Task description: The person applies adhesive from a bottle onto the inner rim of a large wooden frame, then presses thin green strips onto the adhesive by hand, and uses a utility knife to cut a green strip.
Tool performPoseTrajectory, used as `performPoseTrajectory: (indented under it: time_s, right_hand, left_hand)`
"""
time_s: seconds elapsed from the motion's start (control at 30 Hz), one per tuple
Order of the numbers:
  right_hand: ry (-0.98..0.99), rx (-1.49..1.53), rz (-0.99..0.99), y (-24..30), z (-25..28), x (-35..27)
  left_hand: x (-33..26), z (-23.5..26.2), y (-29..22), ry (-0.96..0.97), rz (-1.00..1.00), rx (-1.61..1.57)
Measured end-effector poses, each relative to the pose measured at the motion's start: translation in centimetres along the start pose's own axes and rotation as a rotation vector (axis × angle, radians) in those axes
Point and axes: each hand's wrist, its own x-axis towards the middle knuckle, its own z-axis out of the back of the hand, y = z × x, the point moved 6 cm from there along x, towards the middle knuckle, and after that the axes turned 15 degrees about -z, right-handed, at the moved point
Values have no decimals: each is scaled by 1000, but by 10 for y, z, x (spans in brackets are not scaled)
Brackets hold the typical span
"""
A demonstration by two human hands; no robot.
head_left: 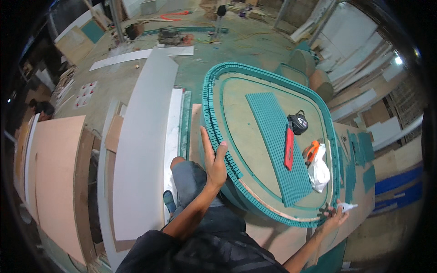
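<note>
A large rounded green frame (273,217) has a raised rim lined with a slotted green strip (209,100). My left hand (215,169) is at its near left side, fingers straight along the outside and thumb over the rim, with the strip between them. At the near right corner my right hand (334,221) holds a small white bottle (348,207) with a pointed nozzle, tip to the right. Part of the rim close to me shows a bare pale edge (259,196). Inside the frame lie a ribbed green panel (276,136) and a red-handled tool (289,148).
A black tape measure (298,123), an orange tool (311,151) and a white plastic bag (319,170) also lie inside the frame. Green scraps (359,150) are on the bench at right. A long white board (141,150) stands at left; a person (42,108) is far left.
</note>
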Motion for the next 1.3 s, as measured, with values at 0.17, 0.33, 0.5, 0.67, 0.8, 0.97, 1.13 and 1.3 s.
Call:
performPoseTrajectory:
  time_s: [0.17, 0.33, 0.5, 0.67, 0.8, 0.97, 1.13, 1.3]
  right_hand:
    - [-68, -105, 2, 12, -16, -25]
    - [-101, -194, -79, 7, -12, -26]
    - [-79, -185, -77, 11, -15, -22]
    - [-23, -286, -118, 0, -4, -12]
    - [-96, -238, -97, 23, -25, -29]
    - [-153, -161, -13, 21, -23, -27]
    - [-109, -254, -69, 13, -14, -22]
    - [-132, -266, -50, 15, -14, -23]
  left_hand:
    - [15, 14, -4, 172, 23, 240]
    - [48, 27, -9, 221, 124, 341]
    - [57, 10, -12, 178, 176, 560]
    - [93, 29, 14, 38, 98, 232]
    - [121, 35, 31, 6, 165, 165]
    - [121, 16, 33, 3, 221, 12]
    - [81, 36, 14, -9, 210, 203]
    - [40, 19, -19, 126, 37, 747]
